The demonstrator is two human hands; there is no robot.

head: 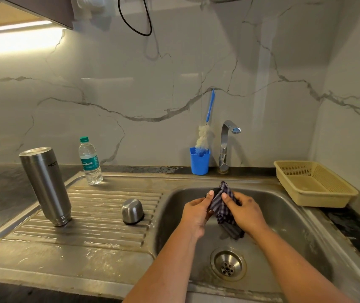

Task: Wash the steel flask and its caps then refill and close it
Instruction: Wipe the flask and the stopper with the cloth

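The steel flask [46, 185] stands upside down on the ribbed drainboard [100, 217] at the left. A rounded steel cap [132, 211] sits mouth-down on the drainboard near the basin. Over the sink basin [284, 232], my left hand [196, 213] grips a small dark object, mostly hidden under a checked cloth [223, 206]. My right hand [245, 212] pinches that cloth against the object. A plastic water bottle [90, 161] with a green cap stands at the back of the drainboard.
A steel tap [227, 143] rises behind the basin, with no water running. Beside it a blue holder [199, 160] carries a bottle brush [205, 132]. A beige plastic basket [314, 184] sits on the counter at the right. The drain [228, 264] is below my arms.
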